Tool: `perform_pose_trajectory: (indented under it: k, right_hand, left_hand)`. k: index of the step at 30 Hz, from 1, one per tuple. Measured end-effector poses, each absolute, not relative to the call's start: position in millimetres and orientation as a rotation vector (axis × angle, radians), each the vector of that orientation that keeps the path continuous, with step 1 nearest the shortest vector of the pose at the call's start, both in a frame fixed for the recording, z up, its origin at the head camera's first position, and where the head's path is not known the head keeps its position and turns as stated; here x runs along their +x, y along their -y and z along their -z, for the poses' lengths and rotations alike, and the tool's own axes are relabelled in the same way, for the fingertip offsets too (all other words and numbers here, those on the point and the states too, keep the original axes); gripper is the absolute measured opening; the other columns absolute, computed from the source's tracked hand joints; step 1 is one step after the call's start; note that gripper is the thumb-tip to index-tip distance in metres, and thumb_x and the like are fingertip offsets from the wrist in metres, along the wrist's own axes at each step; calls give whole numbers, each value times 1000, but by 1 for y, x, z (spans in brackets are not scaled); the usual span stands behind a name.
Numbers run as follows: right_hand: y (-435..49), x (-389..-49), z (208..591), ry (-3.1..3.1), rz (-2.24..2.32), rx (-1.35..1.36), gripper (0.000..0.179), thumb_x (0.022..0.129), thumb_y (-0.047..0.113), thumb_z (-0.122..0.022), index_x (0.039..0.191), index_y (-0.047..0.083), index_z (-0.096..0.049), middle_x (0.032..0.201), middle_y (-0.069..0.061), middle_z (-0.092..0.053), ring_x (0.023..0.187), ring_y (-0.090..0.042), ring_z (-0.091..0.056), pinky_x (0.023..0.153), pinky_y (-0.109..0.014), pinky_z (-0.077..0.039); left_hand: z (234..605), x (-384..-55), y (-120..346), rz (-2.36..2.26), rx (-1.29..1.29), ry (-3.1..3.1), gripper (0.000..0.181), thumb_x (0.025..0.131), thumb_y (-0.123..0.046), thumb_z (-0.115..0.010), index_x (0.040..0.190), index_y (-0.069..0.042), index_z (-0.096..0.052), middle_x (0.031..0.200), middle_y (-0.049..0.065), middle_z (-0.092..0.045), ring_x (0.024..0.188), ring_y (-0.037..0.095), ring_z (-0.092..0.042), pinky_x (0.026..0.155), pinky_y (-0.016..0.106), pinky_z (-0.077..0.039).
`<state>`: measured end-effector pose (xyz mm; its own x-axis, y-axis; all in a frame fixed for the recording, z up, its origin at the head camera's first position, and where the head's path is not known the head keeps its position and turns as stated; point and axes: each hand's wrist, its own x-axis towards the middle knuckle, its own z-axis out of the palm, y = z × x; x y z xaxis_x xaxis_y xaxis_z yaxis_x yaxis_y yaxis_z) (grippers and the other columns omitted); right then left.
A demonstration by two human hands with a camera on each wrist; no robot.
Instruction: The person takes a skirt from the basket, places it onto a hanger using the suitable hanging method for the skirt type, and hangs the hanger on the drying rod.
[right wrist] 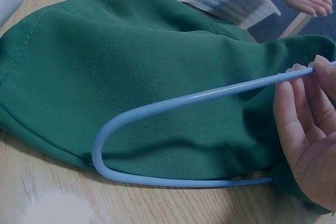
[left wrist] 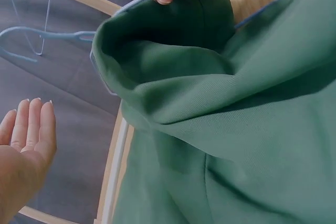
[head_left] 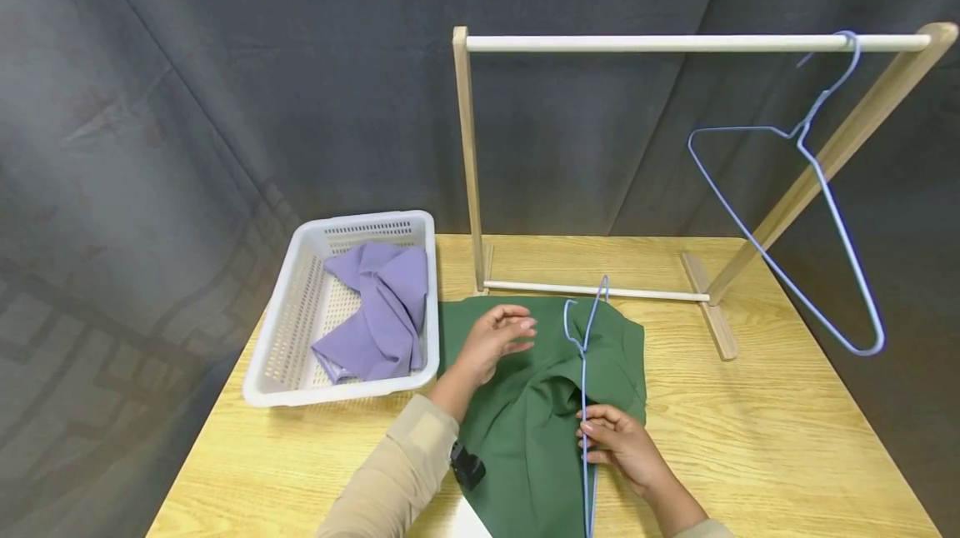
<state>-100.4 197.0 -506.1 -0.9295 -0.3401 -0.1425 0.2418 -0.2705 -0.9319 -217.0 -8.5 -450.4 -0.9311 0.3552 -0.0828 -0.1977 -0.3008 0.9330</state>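
Note:
A green garment lies spread on the table, its folded opening bulging in the left wrist view. My right hand pinches one arm of a blue hanger between thumb and fingers. That hanger stands on edge over the garment, and part of it runs inside the opening; its hook points toward the rack. My left hand hovers above the garment, left of the hook, touching nothing. In the left wrist view its fingers are extended.
A white basket with a purple cloth in it stands to the left. Behind the garment is a wooden rack with a white rail. Another blue hanger hangs at its right end, out over the table.

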Motion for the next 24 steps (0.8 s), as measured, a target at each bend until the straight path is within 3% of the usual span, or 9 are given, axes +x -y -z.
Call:
perform_pose_trajectory:
  k: [10,24]
  right_hand:
    - [-193,-101,505,-1663,2206,-53,19,86,2,-48,91,18,-58,81,1,-58,70,-8,-55,60,-22,-49]
    - [-189,-103,508,-1716,2142,-7,15,85,8,-51,88,20,-59,79,2,-58,70,-9,-55,60,-23,-49]
  left_hand:
    - [439,-218,4,-2299,271,-1539,37,84,-4,-53,115,12,-40,106,24,-51,82,16,-57,79,42,-44]
    - [433,-218,-3,-2342,292,-1495,32,82,1,-52,111,12,-43,88,5,-56,77,15,-58,77,40,-46]
